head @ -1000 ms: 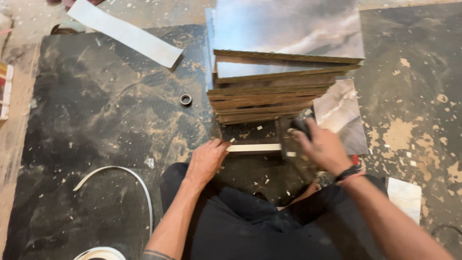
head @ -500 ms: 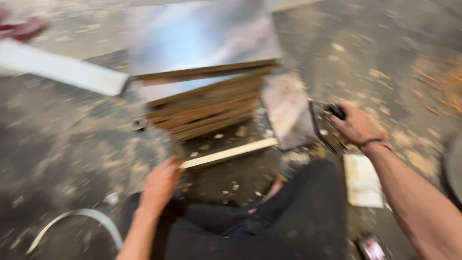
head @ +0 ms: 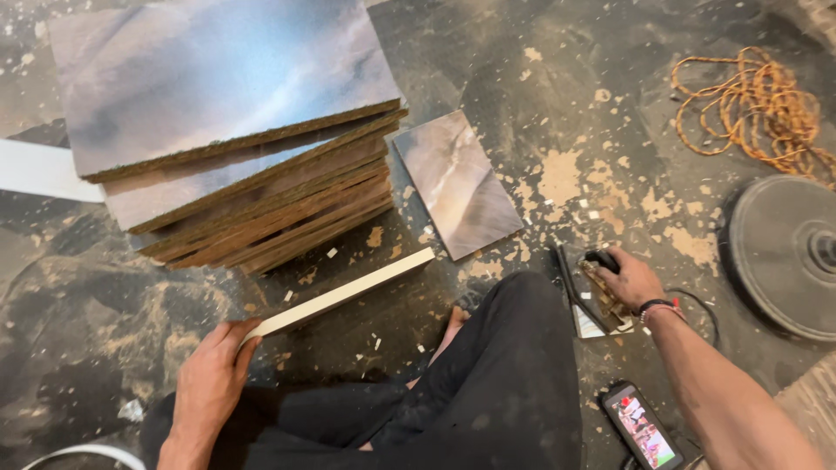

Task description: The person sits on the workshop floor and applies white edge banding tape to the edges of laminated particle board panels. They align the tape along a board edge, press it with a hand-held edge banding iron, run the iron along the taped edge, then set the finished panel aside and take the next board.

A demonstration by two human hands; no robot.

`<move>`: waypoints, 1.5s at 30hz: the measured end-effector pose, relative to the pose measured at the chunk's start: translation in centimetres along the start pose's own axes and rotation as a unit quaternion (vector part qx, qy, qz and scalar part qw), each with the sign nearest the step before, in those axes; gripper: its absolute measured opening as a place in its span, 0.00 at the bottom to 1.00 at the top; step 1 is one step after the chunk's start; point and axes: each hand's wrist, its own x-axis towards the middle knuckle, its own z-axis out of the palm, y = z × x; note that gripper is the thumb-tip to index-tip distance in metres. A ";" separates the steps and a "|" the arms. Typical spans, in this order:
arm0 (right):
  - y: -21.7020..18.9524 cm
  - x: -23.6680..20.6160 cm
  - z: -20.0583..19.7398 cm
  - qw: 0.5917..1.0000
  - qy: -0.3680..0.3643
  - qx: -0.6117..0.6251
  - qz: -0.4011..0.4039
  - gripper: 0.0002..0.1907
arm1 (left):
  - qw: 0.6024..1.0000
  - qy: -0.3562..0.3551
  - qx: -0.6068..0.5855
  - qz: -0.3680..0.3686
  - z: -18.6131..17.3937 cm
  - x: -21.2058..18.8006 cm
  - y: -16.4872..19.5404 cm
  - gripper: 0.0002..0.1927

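My left hand (head: 209, 374) grips the near end of a narrow white-edged board (head: 344, 292) that lies on the dark floor, pointing up and right. My right hand (head: 629, 278) rests on the black handle of a small metal hand tool (head: 592, 300) sitting on the floor to the right of my knee. A stack of several laminated boards with brown edges (head: 261, 200) lies just beyond the narrow board. One small marbled panel (head: 457, 183) lies flat beside the stack. My legs in black trousers (head: 488, 383) are folded between my hands.
A phone with a lit screen (head: 643, 426) lies near my right forearm. An orange rope coil (head: 766, 109) and a round dark disc (head: 788, 252) are at the right. A white strip (head: 39, 170) lies at the left. Sawdust and chips cover the floor.
My right hand has moved with the tool from the stack out to the right and down onto the floor. The view swung right; my left hand keeps its hold on the narrow board.
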 end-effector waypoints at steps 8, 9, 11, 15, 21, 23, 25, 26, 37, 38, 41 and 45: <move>-13.7 1.2 -1.8 0.981 0.083 0.015 -0.175 0.21 | 0.998 0.022 -0.057 0.028 0.0 -0.2 -1.7 0.12; -17.2 0.8 -1.2 0.969 0.077 0.049 -0.229 0.20 | 0.998 0.012 -0.053 0.018 -0.1 -0.2 -1.9 0.12; -23.8 -0.5 0.8 0.935 0.067 0.115 -0.328 0.20 | 0.998 0.011 -0.053 0.016 -0.3 -0.3 -2.3 0.12; -33.6 -2.1 5.6 0.903 0.032 0.059 -0.424 0.23 | 0.995 0.035 -0.080 0.054 -0.3 -0.3 -3.0 0.13; -37.4 -3.0 7.3 0.937 -0.128 -0.147 -0.289 0.34 | 0.992 0.058 -0.110 0.011 0.9 -1.1 -4.0 0.13; -39.6 -4.4 8.0 0.935 -0.128 -0.130 -0.305 0.31 | 0.990 0.075 -0.121 -0.001 1.5 -1.2 -4.3 0.13; -42.4 -6.7 9.7 0.926 -0.122 -0.090 -0.347 0.30 | 0.989 0.081 -0.126 0.002 1.8 -1.2 -4.4 0.13; -44.1 -8.6 11.4 0.914 -0.120 -0.062 -0.383 0.30 | 0.989 0.081 -0.124 0.000 1.9 -1.2 -4.3 0.13; -45.1 -10.2 12.1 0.841 -0.068 -0.107 -0.526 0.18 | 0.986 0.122 0.068 0.091 -0.3 0.2 -2.4 0.12; -43.1 -9.3 10.7 0.817 0.016 -0.124 -0.563 0.17 | 0.986 0.100 0.090 0.097 0.1 0.4 -1.8 0.19; -38.1 -6.2 8.1 0.896 0.013 -0.171 -0.410 0.17 | 0.987 -0.153 -0.037 0.000 3.8 2.1 2.0 0.22; -35.1 -5.1 9.0 0.863 0.109 -0.155 -0.468 0.17 | 0.966 0.155 0.073 0.196 10.6 5.6 8.1 0.30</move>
